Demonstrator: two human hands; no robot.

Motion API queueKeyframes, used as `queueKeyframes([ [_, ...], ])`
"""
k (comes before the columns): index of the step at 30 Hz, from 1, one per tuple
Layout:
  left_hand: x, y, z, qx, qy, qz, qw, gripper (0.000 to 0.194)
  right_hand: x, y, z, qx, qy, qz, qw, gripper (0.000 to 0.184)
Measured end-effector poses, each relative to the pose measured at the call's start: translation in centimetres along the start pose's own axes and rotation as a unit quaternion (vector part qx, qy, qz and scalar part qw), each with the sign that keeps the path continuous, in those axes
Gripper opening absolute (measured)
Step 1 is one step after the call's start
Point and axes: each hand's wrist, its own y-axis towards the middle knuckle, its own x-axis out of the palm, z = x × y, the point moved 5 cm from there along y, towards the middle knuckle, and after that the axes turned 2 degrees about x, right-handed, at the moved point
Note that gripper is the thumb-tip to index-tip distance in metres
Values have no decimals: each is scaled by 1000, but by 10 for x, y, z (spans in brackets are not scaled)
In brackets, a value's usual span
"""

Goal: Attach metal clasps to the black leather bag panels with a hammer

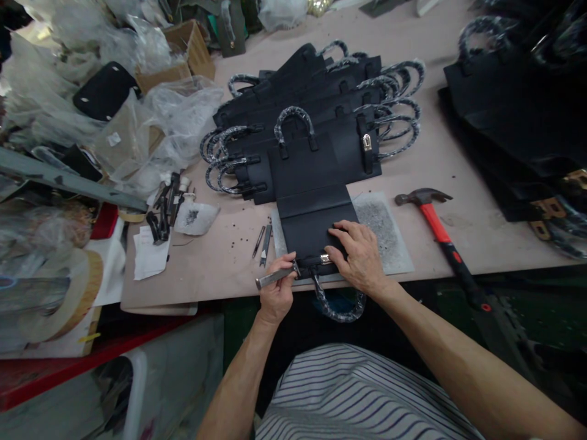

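A black handbag panel point(316, 211) lies in front of me, its near end on a speckled board point(385, 235). One wrapped handle point(340, 310) hangs over the table's front edge. My left hand point(277, 293) is closed round a metal punch point(275, 278), which is tilted with its tip by the strap at the panel's near edge. My right hand point(360, 256) rests on the panel with fingers spread, the thumb beside a silver clasp point(325, 259). A red and black claw hammer point(433, 223) lies to the right, apart from both hands.
Behind the panel is a pile of black bag pieces point(302, 91) with wrapped handles. More black bags point(518, 122) lie on the right. Slim metal tools point(265, 244), pliers point(162, 211) and plastic bags point(183, 116) sit on the left, near a tape roll point(87, 293).
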Motion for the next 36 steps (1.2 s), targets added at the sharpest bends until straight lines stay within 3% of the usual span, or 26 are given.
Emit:
queueKeyframes([
  [14, 5, 19, 7, 43, 40, -91, 994, 10, 0, 0, 0, 3, 3, 1, 1000, 34],
  [26, 9, 23, 10, 51, 60, -105, 991, 9, -2, -1, -1, 8, 4, 1, 1000, 34],
  [32, 8, 17, 12, 47, 78, -59, 994, 7, -7, 8, -12, -10, -47, -5, 999, 33],
  [36, 8, 6, 12, 77, 103, -30, 991, 8, -3, 30, -29, -30, -76, -60, 995, 30],
])
